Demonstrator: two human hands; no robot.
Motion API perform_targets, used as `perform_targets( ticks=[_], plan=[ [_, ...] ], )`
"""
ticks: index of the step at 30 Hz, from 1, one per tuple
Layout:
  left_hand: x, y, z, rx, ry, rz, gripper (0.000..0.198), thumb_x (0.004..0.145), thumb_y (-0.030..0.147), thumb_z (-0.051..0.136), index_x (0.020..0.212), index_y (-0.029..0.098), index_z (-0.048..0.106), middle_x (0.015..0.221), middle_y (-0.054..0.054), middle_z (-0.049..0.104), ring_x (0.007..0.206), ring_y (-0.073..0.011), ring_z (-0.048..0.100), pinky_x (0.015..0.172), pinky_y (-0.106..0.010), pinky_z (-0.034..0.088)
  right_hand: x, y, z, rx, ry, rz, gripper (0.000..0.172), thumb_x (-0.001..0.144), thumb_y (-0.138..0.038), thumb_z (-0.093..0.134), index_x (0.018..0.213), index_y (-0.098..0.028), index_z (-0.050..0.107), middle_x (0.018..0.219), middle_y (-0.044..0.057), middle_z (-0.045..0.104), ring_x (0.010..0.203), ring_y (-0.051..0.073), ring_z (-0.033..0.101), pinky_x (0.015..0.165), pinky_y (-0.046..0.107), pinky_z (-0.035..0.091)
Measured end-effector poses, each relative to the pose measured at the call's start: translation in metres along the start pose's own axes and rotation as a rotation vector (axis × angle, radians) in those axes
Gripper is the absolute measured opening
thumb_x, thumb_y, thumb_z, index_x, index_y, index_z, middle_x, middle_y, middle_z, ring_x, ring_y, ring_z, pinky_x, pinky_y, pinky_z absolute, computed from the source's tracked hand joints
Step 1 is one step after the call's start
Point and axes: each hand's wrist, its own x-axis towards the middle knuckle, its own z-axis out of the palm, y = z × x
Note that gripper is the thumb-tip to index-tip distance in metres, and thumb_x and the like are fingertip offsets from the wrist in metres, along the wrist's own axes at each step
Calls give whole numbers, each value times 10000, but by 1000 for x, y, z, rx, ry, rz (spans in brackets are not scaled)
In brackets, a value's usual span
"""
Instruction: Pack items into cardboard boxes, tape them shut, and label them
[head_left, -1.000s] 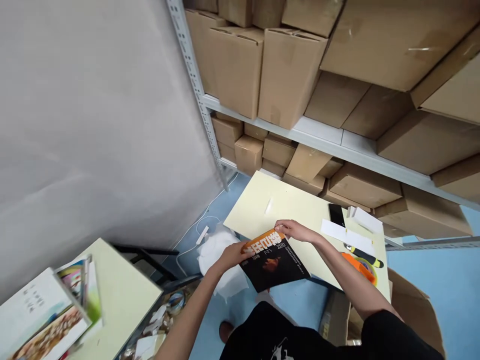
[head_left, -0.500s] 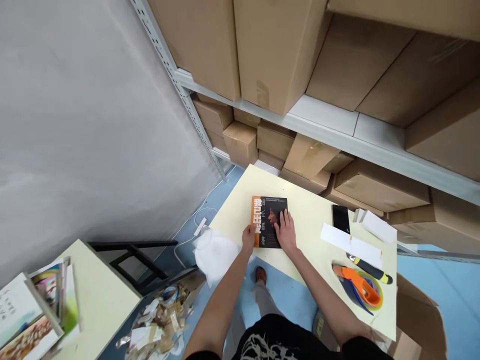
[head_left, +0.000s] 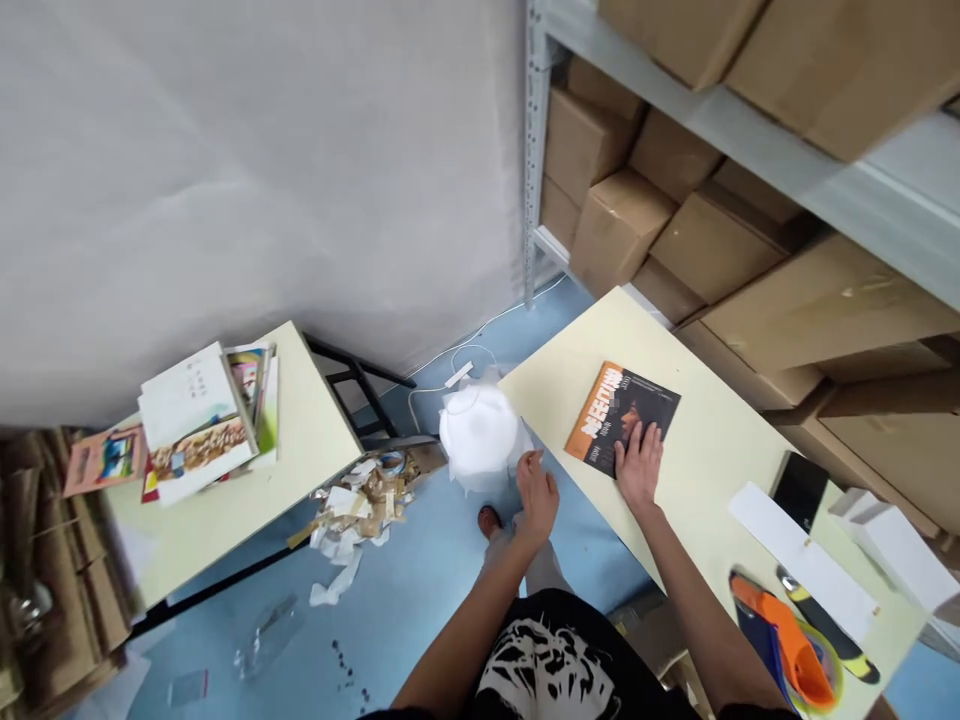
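Observation:
A dark book with an orange spine strip (head_left: 621,412) lies flat on the pale yellow table (head_left: 705,470). My right hand (head_left: 639,462) rests flat on its near corner, fingers spread. My left hand (head_left: 537,492) hangs open off the table's left edge, fingers apart, holding nothing. It is just right of a white roll of foam wrap (head_left: 480,432) that stands on the floor.
On the table's right end lie a white paper strip (head_left: 802,560), a black phone (head_left: 799,488), a white box (head_left: 892,548), a yellow-black knife (head_left: 825,622) and an orange tape dispenser (head_left: 787,652). A second table (head_left: 300,440) at left holds stacked books (head_left: 196,420). Scrap paper (head_left: 352,505) litters the blue floor. Cardboard boxes (head_left: 622,228) fill the shelves.
The book went from both hands in the air down onto the table. My left hand has since let go and swung left off the table edge. The view has turned left.

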Motion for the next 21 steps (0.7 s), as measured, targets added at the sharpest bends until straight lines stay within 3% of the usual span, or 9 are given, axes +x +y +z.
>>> perform_targets(
  ticks=[2,4,7,9,11,13,17,21],
  plan=[
    [-20,-44,-12,16,36,-113,394,783,97,425,1165,170,491,1149,-126,488,1121,-243,479,970,-408,397,-3,-16,-9,70,51,-45,569,934,-358,311,1415,-56,269,1506,227,156,1388,339,110,1055,589,221],
    [-34,-90,-24,29,77,-253,355,785,115,428,1128,154,507,1111,-123,502,1091,-246,498,954,-422,411,-13,-47,-12,188,60,-123,492,930,-313,339,1377,-107,353,1452,202,304,1352,308,238,1049,564,262],
    [-38,-156,-40,28,93,-456,324,763,118,452,1078,128,529,1070,-123,529,1065,-242,525,945,-417,424,-43,-113,7,432,-136,-249,378,926,-251,350,1271,-183,486,1259,131,534,1212,236,448,1016,470,367],
    [-30,-195,-46,29,98,-563,313,740,99,460,1041,129,545,1063,-124,546,1065,-245,537,942,-419,428,-65,-157,43,545,-374,-271,338,919,-233,357,1193,-203,552,1182,102,585,1128,209,524,971,410,427],
    [-18,-231,-49,28,100,-626,308,730,85,460,1020,129,554,1059,-131,560,1054,-249,555,941,-426,428,-83,-191,94,501,-616,-181,319,916,-213,351,1124,-202,594,1137,84,612,1070,191,566,931,358,462],
    [-3,-263,-47,23,87,-669,303,733,79,458,1015,123,559,1042,-137,577,1014,-244,582,939,-420,430,-94,-208,151,421,-725,-114,299,912,-190,362,1030,-185,637,1031,88,653,951,190,618,841,328,507],
    [28,-318,-29,-11,13,-714,276,764,87,443,1004,127,575,1025,-128,617,938,-211,620,917,-371,448,-97,-204,254,244,-852,-13,196,918,-249,479,1018,-165,625,1030,76,641,907,175,617,815,351,513],
    [55,-354,6,-57,-81,-727,242,780,96,441,953,147,603,1013,-106,648,923,-191,629,882,-325,461,-87,-177,325,118,-886,24,306,898,-340,537,1157,-178,547,1168,74,570,965,183,591,817,390,513]
  ],
)
